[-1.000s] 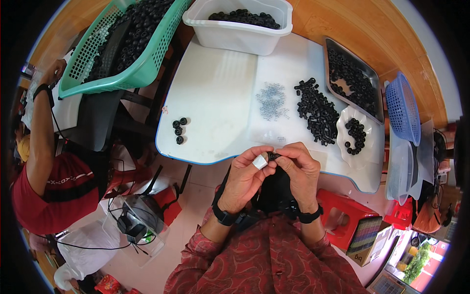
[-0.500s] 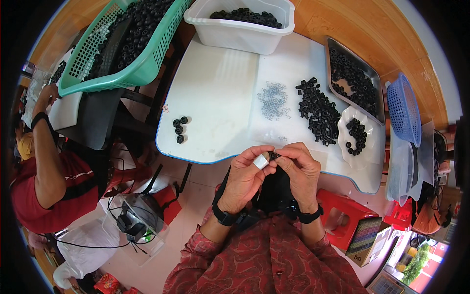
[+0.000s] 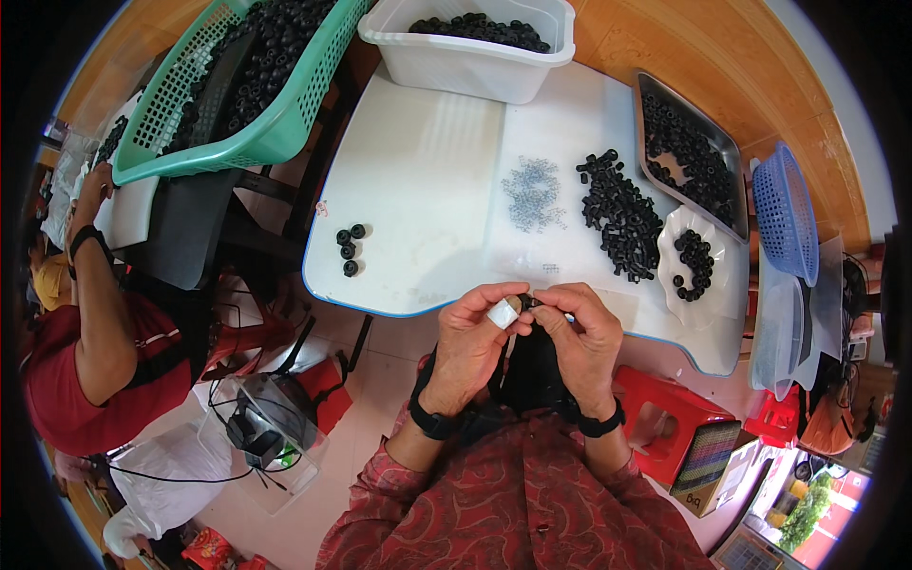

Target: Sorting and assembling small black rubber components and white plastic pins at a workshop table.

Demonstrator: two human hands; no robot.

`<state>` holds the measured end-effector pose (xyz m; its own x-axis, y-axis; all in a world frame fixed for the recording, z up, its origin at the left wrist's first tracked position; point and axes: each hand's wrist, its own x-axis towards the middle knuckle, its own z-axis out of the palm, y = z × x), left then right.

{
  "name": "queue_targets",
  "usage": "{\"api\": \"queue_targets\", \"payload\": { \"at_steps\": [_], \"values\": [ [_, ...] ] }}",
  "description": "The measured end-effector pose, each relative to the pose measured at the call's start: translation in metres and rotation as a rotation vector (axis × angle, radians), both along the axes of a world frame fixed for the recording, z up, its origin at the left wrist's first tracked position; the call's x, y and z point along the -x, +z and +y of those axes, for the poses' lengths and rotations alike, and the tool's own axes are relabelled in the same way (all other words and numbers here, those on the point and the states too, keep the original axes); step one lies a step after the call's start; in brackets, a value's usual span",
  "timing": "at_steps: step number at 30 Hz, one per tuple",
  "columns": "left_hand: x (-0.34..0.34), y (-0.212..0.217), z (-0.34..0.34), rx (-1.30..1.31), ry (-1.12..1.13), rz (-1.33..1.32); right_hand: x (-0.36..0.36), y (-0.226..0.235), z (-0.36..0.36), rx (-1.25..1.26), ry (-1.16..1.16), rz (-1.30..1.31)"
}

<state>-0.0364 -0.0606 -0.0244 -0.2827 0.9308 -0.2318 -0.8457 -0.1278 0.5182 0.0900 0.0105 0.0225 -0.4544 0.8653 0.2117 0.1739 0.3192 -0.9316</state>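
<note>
Both my hands meet just over the table's near edge. My left hand [image 3: 465, 353] pinches a small black plastic part [image 3: 525, 302] between thumb and fingertips; white tape or a white wrap [image 3: 503, 314] covers one of its digits. My right hand [image 3: 581, 344] closes its thumb and fingers on the same part from the other side. The fingers hide most of it. Beyond the hands lie a patch of tiny clear or metallic pieces [image 3: 534, 196] and a pile of short black cylindrical parts [image 3: 622, 217]. Several round black parts [image 3: 350, 251] sit apart on the left.
On the right are a white scalloped plate [image 3: 673, 285] of black rings, a metal tray [image 3: 737, 190] of black parts and a blue basket [image 3: 785, 214]. A white tub [image 3: 465, 78] stands behind, a green basket [image 3: 218, 157] at left. Another person's arm [image 3: 100, 351] is at far left.
My hands stay together on the black part, with only small shifts of the fingers; the left has tilted slightly. The other person's arm has moved a little.
</note>
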Motion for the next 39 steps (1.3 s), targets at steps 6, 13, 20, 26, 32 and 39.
{"api": "queue_targets", "payload": {
  "at_steps": [6, 13, 20, 26, 32, 39],
  "values": [
    [0.003, 0.004, -0.001, 0.047, 0.011, 0.097, 0.002, 0.002, -0.002, -0.066, -0.009, -0.031],
    [0.007, 0.004, -0.003, 0.005, 0.019, 0.261, 0.001, 0.002, -0.004, -0.111, 0.001, -0.079],
    [0.011, 0.002, -0.008, 0.001, 0.009, 0.449, 0.003, 0.003, -0.009, -0.061, 0.031, -0.054],
    [0.017, 0.011, -0.022, 0.09, 0.01, 0.586, 0.008, -0.012, -0.017, -0.112, 0.048, -0.029],
    [0.026, 0.016, -0.021, 0.188, 0.051, 0.855, 0.021, -0.022, -0.015, -0.148, 0.051, -0.109],
    [0.043, 0.016, -0.006, 0.243, 0.071, 1.267, 0.039, -0.033, 0.004, -0.46, 0.031, -0.205]
  ]
}}
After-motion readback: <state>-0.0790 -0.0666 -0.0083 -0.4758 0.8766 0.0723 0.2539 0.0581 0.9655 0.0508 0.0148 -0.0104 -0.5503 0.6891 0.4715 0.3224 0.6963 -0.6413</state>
